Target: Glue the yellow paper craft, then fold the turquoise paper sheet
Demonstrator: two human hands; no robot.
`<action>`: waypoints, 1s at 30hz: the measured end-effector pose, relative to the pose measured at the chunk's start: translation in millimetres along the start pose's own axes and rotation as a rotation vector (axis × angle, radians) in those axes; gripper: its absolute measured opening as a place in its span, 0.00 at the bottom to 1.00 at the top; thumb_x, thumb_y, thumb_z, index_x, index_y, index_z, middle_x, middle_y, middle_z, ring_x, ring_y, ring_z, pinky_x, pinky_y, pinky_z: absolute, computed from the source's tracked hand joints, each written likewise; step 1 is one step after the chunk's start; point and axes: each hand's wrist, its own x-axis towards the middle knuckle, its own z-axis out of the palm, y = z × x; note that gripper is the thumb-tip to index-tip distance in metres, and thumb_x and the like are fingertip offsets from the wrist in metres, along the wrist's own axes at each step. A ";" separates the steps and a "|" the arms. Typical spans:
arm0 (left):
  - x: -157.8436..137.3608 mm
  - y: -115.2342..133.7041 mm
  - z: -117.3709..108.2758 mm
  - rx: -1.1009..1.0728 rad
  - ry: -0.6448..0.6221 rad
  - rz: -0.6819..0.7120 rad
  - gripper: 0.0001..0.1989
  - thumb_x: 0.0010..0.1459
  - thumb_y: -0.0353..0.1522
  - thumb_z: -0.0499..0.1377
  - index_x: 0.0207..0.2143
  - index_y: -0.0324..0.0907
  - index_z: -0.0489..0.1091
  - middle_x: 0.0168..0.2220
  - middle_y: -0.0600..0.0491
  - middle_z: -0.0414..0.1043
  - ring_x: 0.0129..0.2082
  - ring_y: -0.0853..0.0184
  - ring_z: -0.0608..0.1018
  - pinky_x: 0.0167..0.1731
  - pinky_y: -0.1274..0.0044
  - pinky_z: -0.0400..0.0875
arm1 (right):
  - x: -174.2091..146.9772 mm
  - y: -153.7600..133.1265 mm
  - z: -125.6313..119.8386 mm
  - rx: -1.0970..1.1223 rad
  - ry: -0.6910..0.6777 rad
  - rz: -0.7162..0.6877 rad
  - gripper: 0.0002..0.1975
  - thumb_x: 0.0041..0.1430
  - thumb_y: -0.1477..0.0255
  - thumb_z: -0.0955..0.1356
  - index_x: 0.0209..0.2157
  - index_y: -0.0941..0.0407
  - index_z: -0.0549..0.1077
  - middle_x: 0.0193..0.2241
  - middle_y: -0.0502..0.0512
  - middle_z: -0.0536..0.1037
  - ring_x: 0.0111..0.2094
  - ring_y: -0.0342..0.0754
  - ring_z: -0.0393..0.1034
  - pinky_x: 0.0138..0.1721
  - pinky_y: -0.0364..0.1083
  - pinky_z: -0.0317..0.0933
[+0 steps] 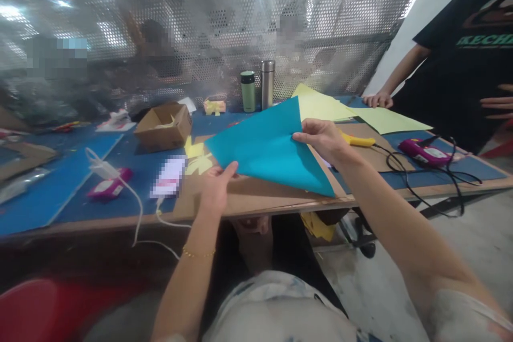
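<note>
A blue sheet, like stiff paper or thin card, is held up tilted over the table's front edge. My left hand pinches its lower left edge, thumb on top. At the upper right side, my right hand grips the sheet between thumb and fingers. Beneath it lies a brown cardboard sheet on the blue tabletop. Just behind my right hand rests a tool with a yellow handle and a cord, partly hidden. Pale yellow scraps lie left of the blue sheet.
Yellow sheets lie at the back right, near a co-worker's hand. Two flasks, one green and one steel, stand behind. A cardboard box, a phone with a white cable, and purple devices flank the work area.
</note>
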 end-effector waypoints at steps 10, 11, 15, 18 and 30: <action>0.7 53.9 -0.1 0.038 -0.219 0.016 0.18 0.48 0.43 0.73 0.22 0.42 0.72 0.17 0.55 0.71 0.19 0.71 0.73 0.22 0.78 0.67 | -27.5 -32.4 -15.2 0.137 0.035 0.081 0.25 0.41 0.53 0.83 0.23 0.52 0.70 0.26 0.48 0.76 0.29 0.46 0.69 0.33 0.48 0.69; 0.7 60.2 2.4 0.012 -0.246 -0.010 0.17 0.47 0.43 0.73 0.23 0.41 0.72 0.17 0.56 0.71 0.18 0.71 0.72 0.20 0.78 0.66 | -27.8 -34.6 -15.7 0.126 0.041 0.071 0.26 0.41 0.53 0.83 0.23 0.52 0.69 0.25 0.48 0.75 0.28 0.45 0.68 0.32 0.48 0.68; -2.0 77.3 12.6 -0.093 -0.288 -0.013 0.15 0.50 0.40 0.71 0.28 0.42 0.71 0.19 0.59 0.70 0.13 0.76 0.68 0.14 0.80 0.58 | -28.4 -39.7 -13.5 0.115 0.071 0.036 0.25 0.42 0.55 0.83 0.23 0.53 0.68 0.24 0.47 0.72 0.27 0.44 0.65 0.30 0.47 0.65; -3.6 78.2 16.1 -0.161 -0.254 0.027 0.14 0.51 0.38 0.70 0.28 0.42 0.69 0.20 0.60 0.70 0.12 0.79 0.65 0.13 0.81 0.55 | -28.6 -37.8 -10.2 0.102 0.074 0.028 0.24 0.43 0.56 0.82 0.23 0.53 0.68 0.25 0.48 0.73 0.28 0.45 0.66 0.31 0.47 0.66; 35.8 84.6 4.6 -0.028 -0.385 -0.076 0.18 0.36 0.33 0.78 0.27 0.38 0.74 0.18 0.57 0.72 0.17 0.70 0.75 0.20 0.79 0.69 | -0.1 -16.0 -9.9 0.051 0.052 0.099 0.29 0.40 0.51 0.82 0.24 0.54 0.64 0.22 0.44 0.66 0.26 0.42 0.61 0.28 0.44 0.57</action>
